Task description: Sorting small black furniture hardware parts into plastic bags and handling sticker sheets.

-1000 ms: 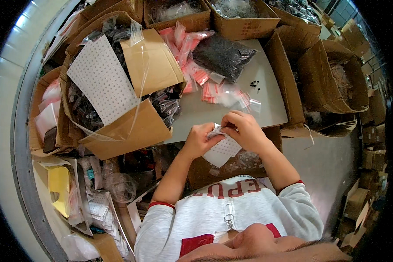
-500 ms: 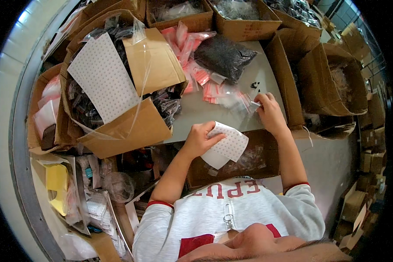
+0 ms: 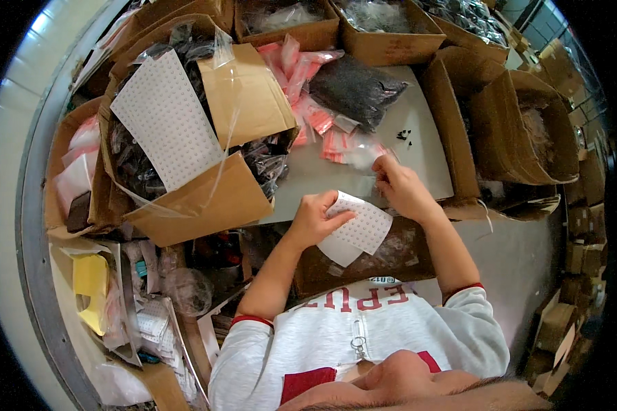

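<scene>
My left hand (image 3: pixel 320 218) pinches a white sheet of small round dots (image 3: pixel 358 229), thumb on top, above an open carton. My right hand (image 3: pixel 403 186) is to the right of that sheet, over the near part of the table, its fingers curled together. Whatever is between its fingertips is too small and blurred to make out. Just beyond those fingertips lie small clear zip bags with red-striped tops (image 3: pixel 349 149). A few tiny black pieces (image 3: pixel 404 135) rest on the tabletop farther to the right. Behind the bags sits a clear bag full of black parts (image 3: pixel 356 89).
A large carton (image 3: pixel 206 205) at left holds black bagged items, with a big dotted sheet (image 3: pixel 168 120) and brown cardboard on top. More cartons (image 3: pixel 391 44) line the back, and others (image 3: pixel 521 130) the right. The open carton (image 3: pixel 308 270) sits against me.
My right hand has moved left and slightly nearer, away from the black pieces to the near edge of the zip bags. My left hand and its sheet stay almost still.
</scene>
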A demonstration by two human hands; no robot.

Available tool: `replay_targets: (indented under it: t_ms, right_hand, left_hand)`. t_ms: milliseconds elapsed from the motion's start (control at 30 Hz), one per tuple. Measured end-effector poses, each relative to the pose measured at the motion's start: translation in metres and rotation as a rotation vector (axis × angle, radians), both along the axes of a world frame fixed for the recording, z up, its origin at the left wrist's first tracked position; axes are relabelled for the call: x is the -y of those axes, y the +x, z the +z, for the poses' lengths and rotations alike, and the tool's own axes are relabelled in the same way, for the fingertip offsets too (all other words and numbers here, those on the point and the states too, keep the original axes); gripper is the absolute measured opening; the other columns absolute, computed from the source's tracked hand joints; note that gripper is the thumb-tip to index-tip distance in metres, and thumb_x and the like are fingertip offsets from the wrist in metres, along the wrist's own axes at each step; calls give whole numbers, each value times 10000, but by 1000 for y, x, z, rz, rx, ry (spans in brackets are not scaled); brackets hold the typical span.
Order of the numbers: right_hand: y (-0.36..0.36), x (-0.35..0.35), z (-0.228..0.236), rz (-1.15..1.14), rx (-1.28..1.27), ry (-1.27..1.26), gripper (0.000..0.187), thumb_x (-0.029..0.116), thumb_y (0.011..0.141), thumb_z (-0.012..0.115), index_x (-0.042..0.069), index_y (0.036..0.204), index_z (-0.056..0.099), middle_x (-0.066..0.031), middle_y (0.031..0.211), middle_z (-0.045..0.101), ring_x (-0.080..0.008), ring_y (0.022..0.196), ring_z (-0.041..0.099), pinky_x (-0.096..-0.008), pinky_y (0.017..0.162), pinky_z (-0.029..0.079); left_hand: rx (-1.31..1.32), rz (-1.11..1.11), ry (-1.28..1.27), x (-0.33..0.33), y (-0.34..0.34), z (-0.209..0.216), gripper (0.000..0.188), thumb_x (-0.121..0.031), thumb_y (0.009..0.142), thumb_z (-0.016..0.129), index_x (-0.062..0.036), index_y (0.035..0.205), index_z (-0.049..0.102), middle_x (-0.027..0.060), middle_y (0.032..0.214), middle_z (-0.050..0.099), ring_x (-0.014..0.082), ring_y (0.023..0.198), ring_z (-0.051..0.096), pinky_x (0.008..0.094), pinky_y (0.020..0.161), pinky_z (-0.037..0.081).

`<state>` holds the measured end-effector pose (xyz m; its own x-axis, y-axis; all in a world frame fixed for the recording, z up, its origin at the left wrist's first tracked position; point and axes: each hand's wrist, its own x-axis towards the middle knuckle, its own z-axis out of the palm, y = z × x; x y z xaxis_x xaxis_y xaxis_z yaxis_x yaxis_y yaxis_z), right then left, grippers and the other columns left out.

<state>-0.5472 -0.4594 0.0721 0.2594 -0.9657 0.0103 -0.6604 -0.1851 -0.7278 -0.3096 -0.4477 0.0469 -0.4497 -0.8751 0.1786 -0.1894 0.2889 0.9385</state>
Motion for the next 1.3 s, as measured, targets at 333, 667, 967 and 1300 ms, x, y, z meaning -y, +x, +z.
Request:
replay_targets:
  t_ms: [333,667,967,1300]
  right_hand:
    - [-11,0,7,-168,-210,-39,242,101,812,696,30,988,545,-185,1026,587,-387,1015,565,-445,862,461]
    - [-24,11,-14,-392,-251,-41,266,162,764,771,18,903,596,-185,1083,537,-387,1069,498,-444,909,426]
    - [-38,-30,-11,-453,-240,-75,413,187,706,830,93,1029,591,-141,1137,508,-350,1115,461,-436,939,409]
    - [-25,-35,9,-288,-18,-93,315,91,774,754,41,1039,591,-125,1046,587,-316,1032,543,-368,846,485]
  left_hand:
    - [7,-21,-22,2,3,-5,217,-132,783,777,27,863,652,147,771,698,173,675,683,316,590,510]
    - [17,-16,-9,0,4,-11,211,-126,782,777,20,869,651,138,772,697,171,678,680,310,596,510]
    - [-8,-20,-33,0,2,-3,200,-113,778,775,15,871,653,129,769,702,167,672,682,310,588,511]
    - [-16,-30,-46,1,4,-9,207,-108,774,784,13,872,646,114,756,704,143,662,673,297,589,517]
